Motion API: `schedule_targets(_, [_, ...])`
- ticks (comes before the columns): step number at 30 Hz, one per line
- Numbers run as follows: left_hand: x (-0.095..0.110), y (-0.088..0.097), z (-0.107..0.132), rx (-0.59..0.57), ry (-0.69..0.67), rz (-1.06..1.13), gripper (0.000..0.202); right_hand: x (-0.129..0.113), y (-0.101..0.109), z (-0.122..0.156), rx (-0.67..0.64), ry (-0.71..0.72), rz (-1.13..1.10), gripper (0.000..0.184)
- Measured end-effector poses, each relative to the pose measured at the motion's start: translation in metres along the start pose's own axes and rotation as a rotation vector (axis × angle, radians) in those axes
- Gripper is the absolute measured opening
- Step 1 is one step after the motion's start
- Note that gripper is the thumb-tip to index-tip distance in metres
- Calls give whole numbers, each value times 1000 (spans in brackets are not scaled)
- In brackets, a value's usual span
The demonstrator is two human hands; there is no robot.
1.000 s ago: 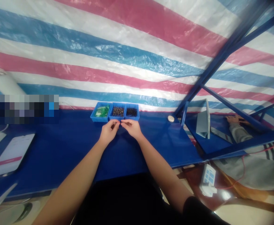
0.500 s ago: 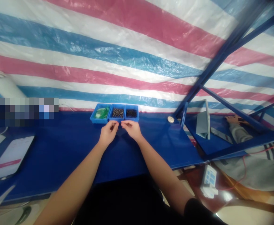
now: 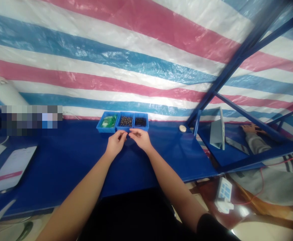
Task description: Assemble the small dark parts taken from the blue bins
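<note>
My left hand (image 3: 115, 142) and my right hand (image 3: 140, 138) meet fingertip to fingertip just in front of three small blue bins. Both are pinched closed; whatever sits between the fingers is too small to make out. The left bin (image 3: 100, 129) holds green plastic packaging (image 3: 109, 121). In the middle bin lie many small metallic parts (image 3: 125, 121), and the right bin holds small black parts (image 3: 140, 122).
A blue table (image 3: 68, 157) carries a phone (image 3: 11, 169) at left and a round whitish object (image 3: 182, 128) at right. Beyond a blue metal frame (image 3: 221, 72) are a propped tablet (image 3: 220, 129) and another person's hand (image 3: 250, 128). A power strip (image 3: 224, 192) lies lower right.
My hands stay almost in the same place; the right fingers have shifted very slightly. The bins and everything around them have not moved.
</note>
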State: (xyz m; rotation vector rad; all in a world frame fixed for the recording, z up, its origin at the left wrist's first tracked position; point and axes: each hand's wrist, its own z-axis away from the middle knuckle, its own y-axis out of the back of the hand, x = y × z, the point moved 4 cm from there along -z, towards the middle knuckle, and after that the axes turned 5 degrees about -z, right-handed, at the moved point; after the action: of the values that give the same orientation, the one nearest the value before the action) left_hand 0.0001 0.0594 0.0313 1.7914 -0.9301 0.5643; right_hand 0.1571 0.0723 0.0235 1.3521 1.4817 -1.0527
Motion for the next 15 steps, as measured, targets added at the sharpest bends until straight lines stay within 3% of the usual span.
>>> schedule_targets(15, [3,2,1,-6,-14,48,29,-2,0,0,-6,-13,-28,34])
